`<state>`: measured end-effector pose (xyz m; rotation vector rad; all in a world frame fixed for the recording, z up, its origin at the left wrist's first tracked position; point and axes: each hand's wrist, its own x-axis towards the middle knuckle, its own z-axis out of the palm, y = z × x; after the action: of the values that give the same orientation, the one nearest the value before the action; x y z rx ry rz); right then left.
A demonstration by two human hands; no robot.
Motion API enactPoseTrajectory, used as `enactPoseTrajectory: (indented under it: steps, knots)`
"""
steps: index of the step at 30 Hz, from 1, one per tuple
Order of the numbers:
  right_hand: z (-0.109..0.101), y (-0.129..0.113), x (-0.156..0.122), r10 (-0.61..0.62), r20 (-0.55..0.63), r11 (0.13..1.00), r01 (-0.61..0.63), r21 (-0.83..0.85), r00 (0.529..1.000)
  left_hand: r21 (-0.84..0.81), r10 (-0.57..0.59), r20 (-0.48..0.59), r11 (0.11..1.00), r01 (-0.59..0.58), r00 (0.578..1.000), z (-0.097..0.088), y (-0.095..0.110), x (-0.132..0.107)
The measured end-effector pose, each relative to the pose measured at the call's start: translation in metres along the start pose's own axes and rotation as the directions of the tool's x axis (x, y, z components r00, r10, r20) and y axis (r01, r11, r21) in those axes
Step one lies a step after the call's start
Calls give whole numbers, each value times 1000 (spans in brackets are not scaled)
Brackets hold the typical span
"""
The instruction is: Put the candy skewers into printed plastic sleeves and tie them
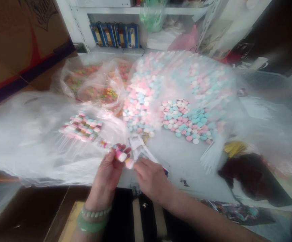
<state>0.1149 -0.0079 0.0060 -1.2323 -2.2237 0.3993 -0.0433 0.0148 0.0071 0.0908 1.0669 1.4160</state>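
My left hand, palm up, has its fingers curled around a marshmallow skewer with pink, white and yellowish pieces. From that hand a clear wrapper with small coloured print seems to stretch up to the left. My right hand is closed in a pinch at the near end of the skewer, touching or almost touching the last piece; what lies between its fingertips is hidden. Left of my hands lies a row of marshmallow skewers with white sticks. Just beyond my right hand is a stack of flat wrappers.
Loose pink, white and blue marshmallows spill from a big clear bag. Behind left, another bag holds orange and green candies. White sticks, a yellow bundle and a dark bag lie at right. Shelves stand behind.
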Motion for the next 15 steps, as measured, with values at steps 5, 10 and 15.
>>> enactPoseTrajectory:
  steps: [5,10,15]
  knots:
    - [-2,-1,1,78,30,989,-81,125,997,-60,-21,48,998,23,999,0,-4,1]
    - [-3,-4,1,104,36,979,-109,170,994,-114,24,94,993,-13,995,-2,-5,3]
    - [-2,-3,1,130,44,968,-136,209,991,-58,49,101,997,-44,994,-1,-5,1]
